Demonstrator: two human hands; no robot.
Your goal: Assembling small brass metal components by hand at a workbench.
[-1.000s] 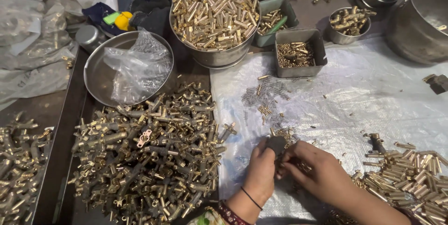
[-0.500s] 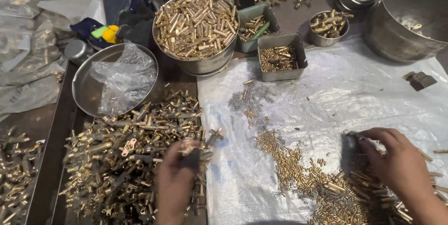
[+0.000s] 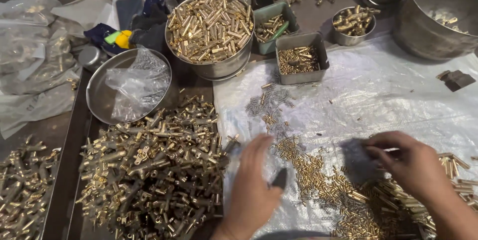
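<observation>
My left hand (image 3: 251, 187) hovers at the near edge of the white plastic sheet (image 3: 398, 95), its thumb and fingers closed on a small dark block (image 3: 280, 178). It is just right of the big heap of brass fittings (image 3: 149, 165). My right hand (image 3: 413, 165) is low over the sheet at the right, fingertips pinched together; blur hides whether anything is between them. A trail of small brass pins (image 3: 318, 175) lies between the two hands. Longer brass tubes (image 3: 455, 168) lie beside the right wrist.
At the back stand a steel bowl of brass tubes (image 3: 209, 26), a shallow steel bowl with a plastic bag (image 3: 129, 85), a grey tray (image 3: 301, 58), a green tray (image 3: 273, 21), a small steel bowl (image 3: 353, 21) and a large pot (image 3: 438, 16). A dark block (image 3: 455, 79) lies right.
A second ago both hands met at the sheet's centre. The left hand then swung over the fittings heap and has now come back right with the dark block; the right hand stays at the right.
</observation>
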